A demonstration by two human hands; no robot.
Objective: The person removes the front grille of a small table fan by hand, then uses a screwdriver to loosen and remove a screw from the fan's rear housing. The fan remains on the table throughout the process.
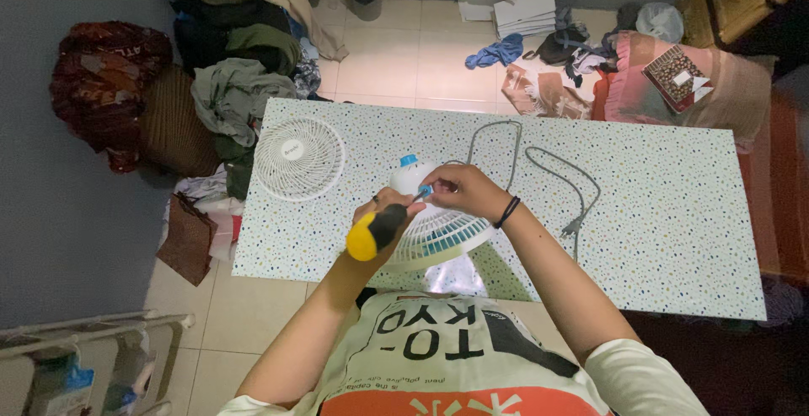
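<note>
A small white table fan [438, 232] with blue blades lies on the speckled table [666, 214] in front of me. My left hand [388, 214] grips a screwdriver with a yellow and black handle [372, 232], its tip pointing at the fan's motor housing. My right hand [462, 190] rests on top of the fan, fingers pinching near a small blue part beside the screwdriver tip. A blue knob [409, 161] sticks out at the fan's far end.
A detached white fan grille [298, 157] lies on the table's left end. The grey power cord [548, 171] loops across the middle. Piles of clothes [240, 53] sit on the floor left of the table, with boxes and cushions [674, 79] behind.
</note>
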